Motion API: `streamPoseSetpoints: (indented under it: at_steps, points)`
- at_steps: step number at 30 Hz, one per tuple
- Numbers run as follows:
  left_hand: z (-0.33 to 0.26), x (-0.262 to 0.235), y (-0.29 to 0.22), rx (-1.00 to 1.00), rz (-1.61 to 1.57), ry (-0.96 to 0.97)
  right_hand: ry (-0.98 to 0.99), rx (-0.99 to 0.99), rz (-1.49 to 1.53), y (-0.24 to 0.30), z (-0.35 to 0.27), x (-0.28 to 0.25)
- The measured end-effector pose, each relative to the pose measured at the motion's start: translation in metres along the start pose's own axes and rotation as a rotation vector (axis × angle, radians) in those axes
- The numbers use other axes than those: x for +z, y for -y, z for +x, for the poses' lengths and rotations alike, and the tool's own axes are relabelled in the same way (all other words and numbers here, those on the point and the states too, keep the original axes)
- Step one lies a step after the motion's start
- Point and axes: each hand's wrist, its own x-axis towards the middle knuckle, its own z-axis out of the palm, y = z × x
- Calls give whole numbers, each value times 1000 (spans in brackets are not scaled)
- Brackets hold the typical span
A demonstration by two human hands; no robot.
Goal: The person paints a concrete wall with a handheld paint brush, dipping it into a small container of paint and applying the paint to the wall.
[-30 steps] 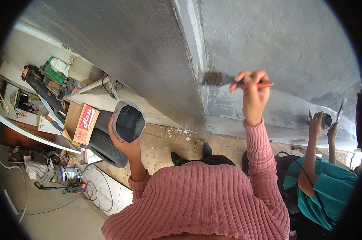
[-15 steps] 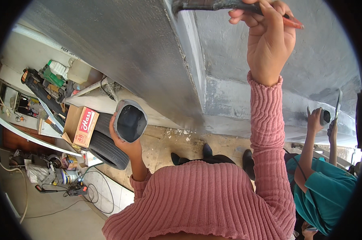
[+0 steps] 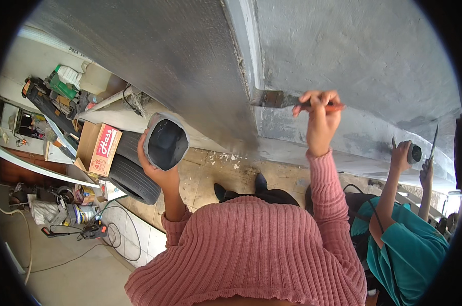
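Note:
My right hand [image 3: 322,120] grips a paintbrush [image 3: 287,99] by its dark handle, whose red end sticks out past my fingers. The bristles, pointing left, touch the light strip [image 3: 245,43] at the corner between the dark grey wall face [image 3: 190,66] and the wider grey wall [image 3: 353,56]. In my left hand [image 3: 162,176] is a cup-like container [image 3: 165,141], grey at the rim and dark inside. My fingers wrap round its left side and underneath. How much paint it holds, I cannot tell.
A co-worker in a teal shirt [image 3: 409,245] stands at the right, holding a dark-mouthed cup [image 3: 415,154] and a long thin tool [image 3: 434,143] by the wall. At the left are an open cardboard box [image 3: 99,148], tyres [image 3: 134,178], a hose [image 3: 29,245] and piled tools. Flakes litter the tiled floor [image 3: 210,166].
My right hand has brought the paintbrush down and toward me, lower along the corner strip. The cup in my left hand stays nearly where it was.

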Motion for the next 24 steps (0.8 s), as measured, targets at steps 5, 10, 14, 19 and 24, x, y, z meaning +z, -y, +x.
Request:
streamPoseSetpoints:
  at_steps: [5,10,14,19,24]
  points:
    - [1,-1,0,37,11,-7,206,-166,-2,51,54,55]
    - [4,-2,-4,53,10,-30,203,-527,27,87,97,91]
    - [2,-11,4,25,0,-51,133,-555,260,74,77,96]
    - [5,-8,6,7,46,-35,0,-342,236,12,15,52]
    - [8,1,2,21,-6,-15,-108,-177,45,-21,-35,8]
